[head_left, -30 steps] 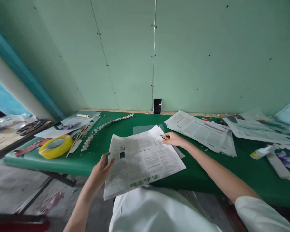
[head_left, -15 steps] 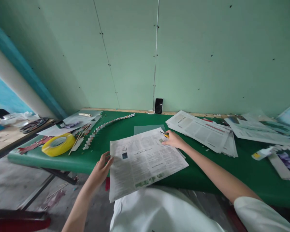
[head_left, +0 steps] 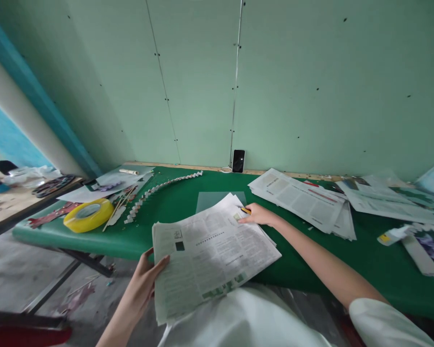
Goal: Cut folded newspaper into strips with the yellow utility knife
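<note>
A folded newspaper (head_left: 210,250) lies across the near edge of the green table (head_left: 188,202) and hangs over it toward my body. My left hand (head_left: 144,279) grips its left edge, thumb on top of the page. My right hand (head_left: 258,215) rests on the paper's far right corner and holds a small yellow and black tool (head_left: 245,210), of which only the tip shows. A pale translucent sheet (head_left: 217,198) lies partly under the newspaper's far edge.
A yellow tape roll (head_left: 88,215), thin sticks and a folded white paper chain (head_left: 159,187) lie at the left. A stack of newspapers (head_left: 304,200) spreads out on the right, with a small bottle (head_left: 392,235) beyond. A dark phone (head_left: 238,160) leans on the wall.
The newspaper has slid toward me and to the left, hanging further over the table edge. My left hand came down and back with it. My right hand stays on its far corner.
</note>
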### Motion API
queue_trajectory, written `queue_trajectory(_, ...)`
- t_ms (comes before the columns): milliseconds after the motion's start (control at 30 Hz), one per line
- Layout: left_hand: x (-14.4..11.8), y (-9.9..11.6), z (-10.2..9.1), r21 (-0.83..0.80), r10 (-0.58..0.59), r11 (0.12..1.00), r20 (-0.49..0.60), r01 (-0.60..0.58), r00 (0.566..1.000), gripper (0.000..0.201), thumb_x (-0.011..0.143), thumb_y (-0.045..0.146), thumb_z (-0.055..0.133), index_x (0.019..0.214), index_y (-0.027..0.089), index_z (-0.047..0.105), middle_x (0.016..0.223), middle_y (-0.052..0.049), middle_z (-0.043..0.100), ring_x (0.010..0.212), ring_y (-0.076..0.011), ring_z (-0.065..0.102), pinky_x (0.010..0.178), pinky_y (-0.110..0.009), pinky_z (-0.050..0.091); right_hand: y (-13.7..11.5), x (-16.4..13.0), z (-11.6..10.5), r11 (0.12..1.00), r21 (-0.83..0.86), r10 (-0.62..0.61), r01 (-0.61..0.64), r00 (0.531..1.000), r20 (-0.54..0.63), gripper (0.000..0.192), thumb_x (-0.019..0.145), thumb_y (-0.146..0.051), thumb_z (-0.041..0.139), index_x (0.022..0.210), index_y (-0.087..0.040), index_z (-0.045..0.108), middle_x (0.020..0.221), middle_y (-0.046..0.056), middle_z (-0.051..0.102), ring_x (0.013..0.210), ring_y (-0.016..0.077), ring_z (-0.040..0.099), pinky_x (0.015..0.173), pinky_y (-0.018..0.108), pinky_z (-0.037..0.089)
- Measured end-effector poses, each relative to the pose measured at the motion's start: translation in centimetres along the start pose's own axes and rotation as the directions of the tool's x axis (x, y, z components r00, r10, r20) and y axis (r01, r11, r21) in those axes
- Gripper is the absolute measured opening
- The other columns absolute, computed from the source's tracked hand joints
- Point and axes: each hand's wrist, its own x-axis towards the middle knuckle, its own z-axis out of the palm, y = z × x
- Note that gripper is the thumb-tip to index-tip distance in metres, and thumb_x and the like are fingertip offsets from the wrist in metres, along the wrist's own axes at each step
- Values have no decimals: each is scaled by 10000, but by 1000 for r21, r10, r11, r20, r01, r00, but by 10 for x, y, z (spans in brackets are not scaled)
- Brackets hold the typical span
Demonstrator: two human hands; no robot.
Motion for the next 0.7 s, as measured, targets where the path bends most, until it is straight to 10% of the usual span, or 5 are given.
queue_trajectory(100, 10, 21, 5, -115, 100, 990, 146, -84, 984, 874, 725, 705, 851, 1413, 220, 617, 1239, -167, 806, 1115, -442, 791, 854, -519, 686, 3, 3, -8, 997, 77, 21, -18, 999, -29, 444, 662, -492, 995, 869, -213, 719, 902, 72, 748, 839, 287, 687, 678, 314, 474)
queue_trajectory(300, 69, 92, 11, 154, 449, 872, 123, -464, 885, 755, 817, 703, 718, 1383, 203, 704, 1368, -126, 782, 1300, -420, 704, 1051, -496, 622, 11, 1, -41, 985, 144, -35, 94, 929, -369, 506, 715, -648, 912, 809, -249, 616, 720, 17, 596, 705, 237, 562, 611, 322, 419)
queue_trajectory(533, 163, 183, 55, 66, 764, 627, 142, -776, 630, 584, 935, 635, 675, 1233, 143, 773, 1271, -154, 813, 1201, -386, 754, 1047, -494, 610, 27, -1, -82, 907, 91, -104, 410, 427, -898, 547, 745, -710, 841, 922, -226, 655, 834, 60, 706, 798, 262, 620, 683, 358, 504)
queue_trajectory(700, 224, 203, 100, -23, 838, 538, 121, -842, 532, 506, 912, 636, 710, 1080, 166, 794, 1147, -134, 838, 1088, -344, 778, 966, -453, 630, 43, 5, -99, 848, 17, -135, 529, 247, -960, 563, 747, -669, 889, 998, -197, 714, 951, 112, 774, 895, 299, 702, 805, 411, 573)
